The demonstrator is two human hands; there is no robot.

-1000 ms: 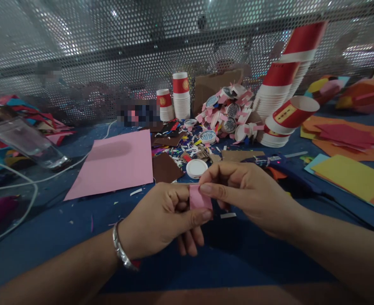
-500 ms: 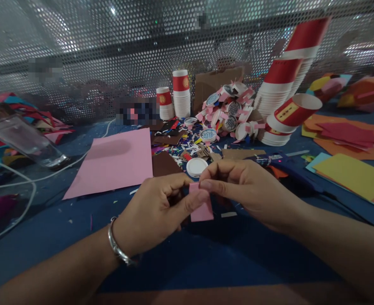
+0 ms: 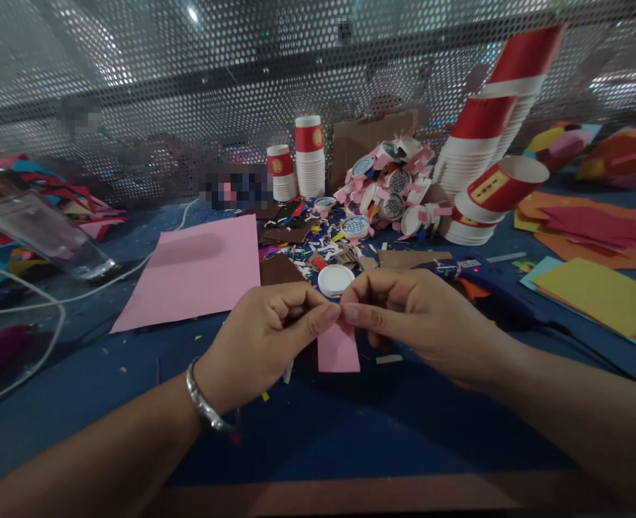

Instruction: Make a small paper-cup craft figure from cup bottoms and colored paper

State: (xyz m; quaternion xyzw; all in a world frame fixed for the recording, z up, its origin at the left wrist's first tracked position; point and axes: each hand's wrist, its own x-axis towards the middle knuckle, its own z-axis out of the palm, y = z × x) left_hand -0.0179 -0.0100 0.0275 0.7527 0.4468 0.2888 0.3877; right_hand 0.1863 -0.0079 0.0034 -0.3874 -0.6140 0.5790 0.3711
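Both hands meet in the middle, over the blue tabletop. My left hand, with a silver bracelet at the wrist, pinches the upper edge of a small pink paper strip between thumb and finger. Right beside it, my right hand pinches the same edge, thumb tips almost touching. The strip hangs below the fingertips; its top is hidden by them. Just beyond the hands lies a round white lid. A large pink paper sheet is spread to the left.
Paper cup stacks lean at the right, near a heap of decorated lids. A blue corded tool lies beyond my right wrist. Coloured sheets are farther right. A glass and a white cable are left.
My left thumb has moved up from the middle of the pink paper strip to its top edge, beside the right thumb. More of the strip's lower part shows.
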